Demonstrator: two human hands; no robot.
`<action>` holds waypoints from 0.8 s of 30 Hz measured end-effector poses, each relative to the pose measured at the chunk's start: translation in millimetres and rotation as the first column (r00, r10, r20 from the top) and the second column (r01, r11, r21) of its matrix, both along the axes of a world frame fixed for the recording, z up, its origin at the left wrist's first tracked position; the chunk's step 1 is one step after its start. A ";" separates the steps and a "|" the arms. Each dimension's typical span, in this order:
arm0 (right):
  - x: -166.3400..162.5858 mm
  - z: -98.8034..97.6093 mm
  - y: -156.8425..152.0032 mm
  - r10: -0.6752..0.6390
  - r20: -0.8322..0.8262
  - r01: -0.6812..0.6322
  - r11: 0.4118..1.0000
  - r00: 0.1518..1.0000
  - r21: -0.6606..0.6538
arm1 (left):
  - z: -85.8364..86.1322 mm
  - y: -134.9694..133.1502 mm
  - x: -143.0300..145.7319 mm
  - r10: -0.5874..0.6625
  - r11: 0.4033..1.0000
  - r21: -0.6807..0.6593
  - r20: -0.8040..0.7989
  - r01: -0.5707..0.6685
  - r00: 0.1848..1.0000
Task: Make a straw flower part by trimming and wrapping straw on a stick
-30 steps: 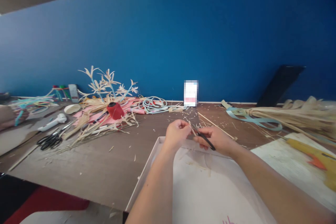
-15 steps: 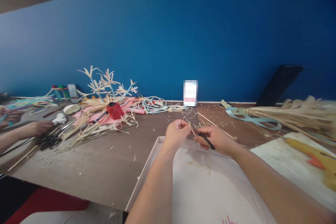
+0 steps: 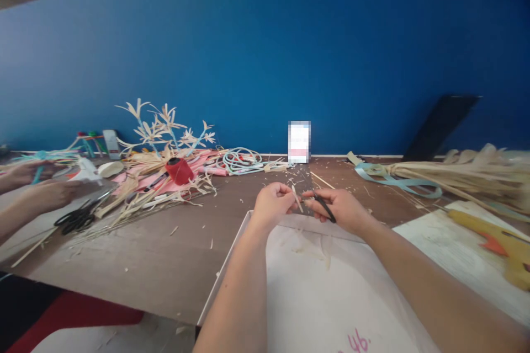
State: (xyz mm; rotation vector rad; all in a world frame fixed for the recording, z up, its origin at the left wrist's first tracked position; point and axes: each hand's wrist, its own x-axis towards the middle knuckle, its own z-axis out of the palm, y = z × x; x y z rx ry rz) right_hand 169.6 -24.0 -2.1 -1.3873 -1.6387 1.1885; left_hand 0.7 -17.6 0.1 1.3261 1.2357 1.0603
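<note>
Between the fingers of my left hand [image 3: 273, 205] is a short pale strip [image 3: 297, 198], pinched near its upper part. My right hand [image 3: 337, 208] is wrapped round a pair of scissors with black handles [image 3: 325, 208]; the blades are hard to make out beside the strip. Both hands are close together above the far edge of a white box lid [image 3: 314, 292], which carries pink handwriting. A few thin pale scraps [image 3: 312, 250] lie on the lid below my hands.
At left, another person's hands [image 3: 53, 194] hold a white glue gun [image 3: 88, 170] and a blue stem. Black scissors [image 3: 77, 219], a red thread spool [image 3: 179, 171] and pale flowers [image 3: 153, 132] lie nearby. A yellow glue gun [image 3: 484, 231] and dried husks [image 3: 464, 168] are at right.
The pale strip now shows more plainly between my hands, and the scissors have turned slightly. The other person's hand has raised the white glue gun from the table toward the blue stem.
</note>
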 end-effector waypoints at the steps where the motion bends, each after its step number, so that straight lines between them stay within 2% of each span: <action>1: 0.1 -0.5 0.9 -0.038 -0.017 0.038 0.999 0.999 0.004 | 2.7 -1.6 -4.1 -0.031 0.999 -0.016 -0.030 0.031 0.999; 5: 1.4 -3.5 3.7 -0.132 -0.097 0.131 0.991 0.986 -0.021 | 6.9 -10.5 -25.0 -0.233 0.972 -0.033 -0.236 0.232 0.944; 8: 2.3 -5.9 4.7 -0.138 -0.127 0.135 0.990 0.982 -0.032 | 3.2 -17.3 -38.3 -0.329 0.944 -0.129 -0.441 0.304 0.835; 11: 2.7 -7.4 5.2 -0.125 -0.136 0.122 0.992 0.983 -0.028 | -1.4 -20.4 -43.8 -0.284 0.957 -0.152 -0.645 0.245 0.709; 13: 2.2 -7.9 5.3 -0.125 -0.131 0.122 0.992 0.984 -0.028 | -3.0 -20.8 -42.6 -0.206 0.976 -0.105 -0.728 0.191 0.654; 15: 1.3 -8.4 5.5 -0.134 -0.117 0.131 0.991 0.984 -0.028 | -3.3 -21.5 -37.9 -0.130 0.984 -0.019 -0.758 0.178 0.639; 17: 0.6 -9.6 6.1 -0.138 -0.104 0.137 0.990 0.985 -0.022 | -3.1 -23.5 -30.7 -0.115 0.968 0.062 -0.753 0.244 0.648; 20: 0.7 -12.3 7.3 -0.120 -0.101 0.121 0.993 0.988 -0.005 | -4.0 -28.5 -17.9 -0.281 0.890 0.054 -0.717 0.452 0.638; 22: 1.1 -13.4 7.9 -0.108 -0.098 0.109 0.994 0.989 -0.001 | -5.7 -31.6 -10.6 -0.347 0.851 0.034 -0.712 0.523 0.611; 24: 1.1 -13.1 7.9 -0.109 -0.091 0.108 0.994 0.990 -0.010 | -7.4 -33.7 -5.7 -0.366 0.842 0.007 -0.727 0.540 0.580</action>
